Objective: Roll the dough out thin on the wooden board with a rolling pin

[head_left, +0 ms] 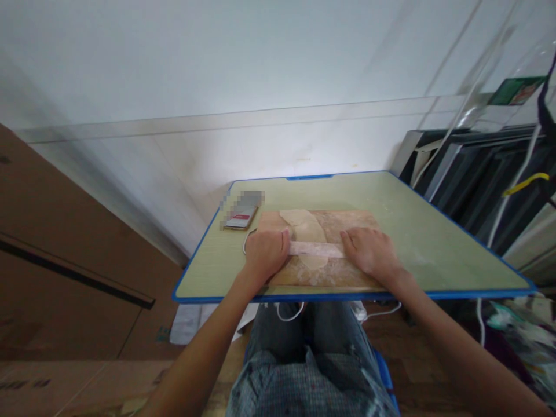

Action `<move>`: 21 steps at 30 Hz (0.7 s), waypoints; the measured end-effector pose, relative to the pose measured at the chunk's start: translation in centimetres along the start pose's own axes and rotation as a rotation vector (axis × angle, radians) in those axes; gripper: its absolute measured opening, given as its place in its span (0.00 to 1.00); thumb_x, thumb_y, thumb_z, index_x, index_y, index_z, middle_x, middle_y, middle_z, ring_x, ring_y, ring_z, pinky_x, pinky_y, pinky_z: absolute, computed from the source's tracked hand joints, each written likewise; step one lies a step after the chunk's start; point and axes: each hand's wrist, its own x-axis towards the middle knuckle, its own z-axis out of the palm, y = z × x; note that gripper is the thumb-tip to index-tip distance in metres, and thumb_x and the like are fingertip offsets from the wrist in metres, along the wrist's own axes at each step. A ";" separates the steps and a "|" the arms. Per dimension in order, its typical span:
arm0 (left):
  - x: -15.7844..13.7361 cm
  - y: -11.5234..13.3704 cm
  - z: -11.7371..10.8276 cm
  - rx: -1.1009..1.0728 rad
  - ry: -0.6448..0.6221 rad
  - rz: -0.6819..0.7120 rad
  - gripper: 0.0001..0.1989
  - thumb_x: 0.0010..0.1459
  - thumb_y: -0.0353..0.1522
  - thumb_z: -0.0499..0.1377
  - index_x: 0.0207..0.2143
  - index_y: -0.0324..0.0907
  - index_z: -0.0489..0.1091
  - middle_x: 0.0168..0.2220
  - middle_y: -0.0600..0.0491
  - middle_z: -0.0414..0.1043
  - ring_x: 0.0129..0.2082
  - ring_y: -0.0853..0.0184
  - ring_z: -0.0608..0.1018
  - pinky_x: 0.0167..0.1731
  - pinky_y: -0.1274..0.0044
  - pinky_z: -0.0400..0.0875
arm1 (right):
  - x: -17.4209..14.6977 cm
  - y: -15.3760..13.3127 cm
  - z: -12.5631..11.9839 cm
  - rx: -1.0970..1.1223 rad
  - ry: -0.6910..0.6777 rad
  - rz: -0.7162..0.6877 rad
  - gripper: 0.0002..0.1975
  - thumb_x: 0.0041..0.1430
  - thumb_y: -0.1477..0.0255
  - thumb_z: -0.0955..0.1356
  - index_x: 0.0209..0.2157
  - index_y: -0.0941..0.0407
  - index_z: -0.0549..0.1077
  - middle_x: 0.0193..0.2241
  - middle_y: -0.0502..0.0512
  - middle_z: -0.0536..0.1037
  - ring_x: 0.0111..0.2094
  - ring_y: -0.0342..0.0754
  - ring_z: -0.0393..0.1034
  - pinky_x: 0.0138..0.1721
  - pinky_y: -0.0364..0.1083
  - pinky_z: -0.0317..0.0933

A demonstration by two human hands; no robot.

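Note:
A floured rolling pin point(317, 249) lies crosswise over a flat sheet of dough point(304, 224). My left hand point(268, 250) is closed around the pin's left end, and my right hand point(370, 250) grips its right end. The dough shows on both sides of the pin, with a larger part beyond it and a smaller rounded part nearer me. Underneath is a wooden board point(347, 278) dusted with flour. My fingers hide both ends of the pin.
The board rests on a small pale green table point(434, 249) with a blue edge. A phone-like device point(241, 215), partly blurred out, lies at the table's back left. Cardboard point(65, 260) stands on the left. Dark panels point(482, 174) lean on the right, beside a hanging white cable.

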 end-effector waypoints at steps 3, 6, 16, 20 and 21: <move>-0.5 0.1 0.2 0.002 0.010 -0.027 0.32 0.65 0.36 0.33 0.29 0.34 0.75 0.28 0.38 0.76 0.31 0.56 0.79 0.26 0.71 0.67 | 0.2 0.1 -0.1 0.009 -0.018 0.011 0.29 0.65 0.66 0.49 0.31 0.59 0.77 0.33 0.67 0.80 0.35 0.58 0.75 0.31 0.49 0.62; -1.1 0.5 0.2 0.000 0.016 -0.046 0.32 0.65 0.36 0.33 0.28 0.35 0.74 0.28 0.38 0.76 0.30 0.56 0.78 0.24 0.71 0.67 | 0.4 0.3 -0.3 0.018 -0.048 0.005 0.28 0.65 0.66 0.49 0.32 0.60 0.77 0.34 0.67 0.79 0.37 0.59 0.74 0.33 0.50 0.62; -1.9 0.7 -0.9 -0.001 -0.024 0.009 0.29 0.65 0.36 0.36 0.29 0.35 0.75 0.29 0.40 0.77 0.30 0.58 0.79 0.25 0.72 0.68 | -0.1 0.5 -0.4 0.022 -0.030 -0.091 0.28 0.66 0.67 0.49 0.32 0.60 0.76 0.34 0.64 0.79 0.37 0.57 0.74 0.36 0.49 0.59; 0.2 -0.4 -1.4 0.027 -0.078 0.022 0.30 0.65 0.36 0.36 0.29 0.37 0.75 0.30 0.41 0.77 0.32 0.57 0.79 0.28 0.71 0.69 | 0.9 0.2 -0.7 -0.002 -0.044 -0.113 0.28 0.67 0.66 0.49 0.31 0.59 0.76 0.35 0.63 0.79 0.38 0.55 0.74 0.36 0.49 0.58; 0.7 -0.7 -1.3 0.031 -0.073 0.021 0.30 0.65 0.36 0.36 0.29 0.36 0.76 0.30 0.41 0.77 0.33 0.57 0.79 0.29 0.70 0.69 | 1.2 0.1 -0.8 -0.005 -0.041 -0.118 0.28 0.67 0.67 0.50 0.31 0.59 0.76 0.35 0.63 0.79 0.38 0.55 0.74 0.37 0.49 0.58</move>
